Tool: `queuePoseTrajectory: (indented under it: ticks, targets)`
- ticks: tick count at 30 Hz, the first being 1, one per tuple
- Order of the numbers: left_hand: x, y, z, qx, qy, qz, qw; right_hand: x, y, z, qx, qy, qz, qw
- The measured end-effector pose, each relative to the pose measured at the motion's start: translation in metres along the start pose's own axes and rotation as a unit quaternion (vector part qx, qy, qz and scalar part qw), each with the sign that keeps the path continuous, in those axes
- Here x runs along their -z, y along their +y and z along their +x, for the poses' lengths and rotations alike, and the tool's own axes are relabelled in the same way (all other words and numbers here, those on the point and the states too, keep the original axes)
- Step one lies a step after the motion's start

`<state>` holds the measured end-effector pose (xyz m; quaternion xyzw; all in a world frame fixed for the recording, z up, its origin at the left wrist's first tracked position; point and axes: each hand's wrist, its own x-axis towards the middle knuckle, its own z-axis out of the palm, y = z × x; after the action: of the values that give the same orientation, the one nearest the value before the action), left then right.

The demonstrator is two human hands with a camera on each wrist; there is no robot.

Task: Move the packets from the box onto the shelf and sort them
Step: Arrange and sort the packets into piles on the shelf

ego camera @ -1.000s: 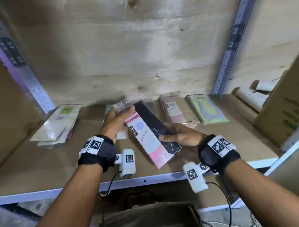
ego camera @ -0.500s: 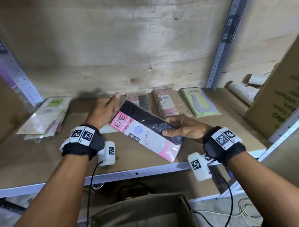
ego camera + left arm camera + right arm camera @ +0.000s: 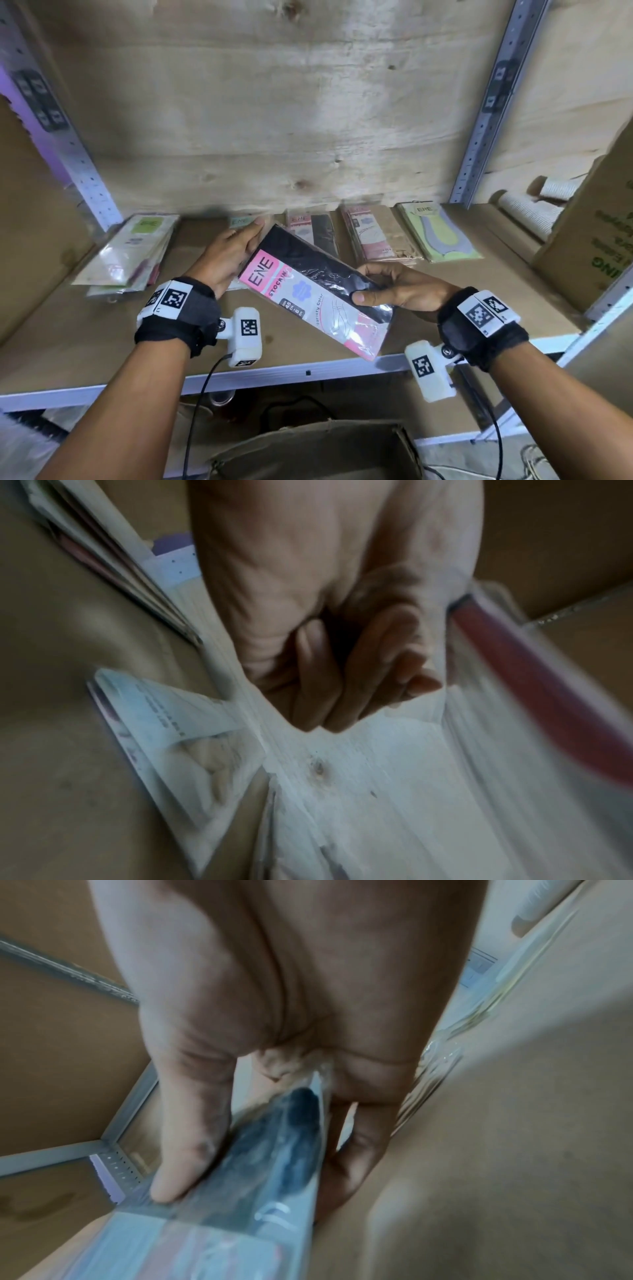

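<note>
Holding black stocking packet (image 3: 315, 291) tilted above shelf (image 3: 308, 368) front edge, mid-scene: right hand (image 3: 400, 291) pinches right long edge, thumb on top, fingers under; left hand (image 3: 227, 257) flat-fingered against far-left corner, fingers mostly straight. Judging pkt light, thin, floppy, glossy film prob slippery; better gripped at stiffer pink card header or by both long edges. Matching pink/black pkt (image 3: 313, 229) lies far, just behind. Box (image 3: 318, 455) cut off at btm, contents unseen. Wrist views blurred, L fingertips hard to read.
</note>
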<state>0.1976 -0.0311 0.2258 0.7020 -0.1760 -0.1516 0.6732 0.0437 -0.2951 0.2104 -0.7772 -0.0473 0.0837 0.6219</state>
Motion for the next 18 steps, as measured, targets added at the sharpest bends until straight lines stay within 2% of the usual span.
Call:
queuePoseTrajectory:
  ticks: [3,5,9,11,14,16,18]
  targets:
    - [0.011,-0.003,0.002,-0.013,0.054,0.086,0.995,-0.004,-0.002,-0.001,-0.026,-0.013,0.006,1.000]
    - [0.021,-0.005,0.002,0.006,0.061,0.116,0.991,-0.006,-0.005,0.000,-0.044,-0.005,0.007,0.999]
    - [0.034,-0.006,-0.003,0.039,0.058,0.037,0.997,-0.013,-0.016,0.001,-0.037,0.070,0.102,0.992]
    - [0.028,-0.003,-0.005,0.045,0.041,0.028,0.998,-0.018,-0.021,0.005,-0.016,0.106,0.171,0.979]
    - [0.010,0.003,-0.011,0.067,-0.025,0.059,0.996,-0.027,-0.032,0.017,0.007,0.157,0.184,0.970]
    - [-0.004,0.005,-0.014,0.060,-0.077,0.059,0.994,-0.031,-0.041,0.028,0.010,0.181,0.209,0.961]
    - [-0.014,0.005,-0.015,0.044,-0.099,0.034,0.993,-0.033,-0.048,0.041,0.002,0.203,0.232,0.951]
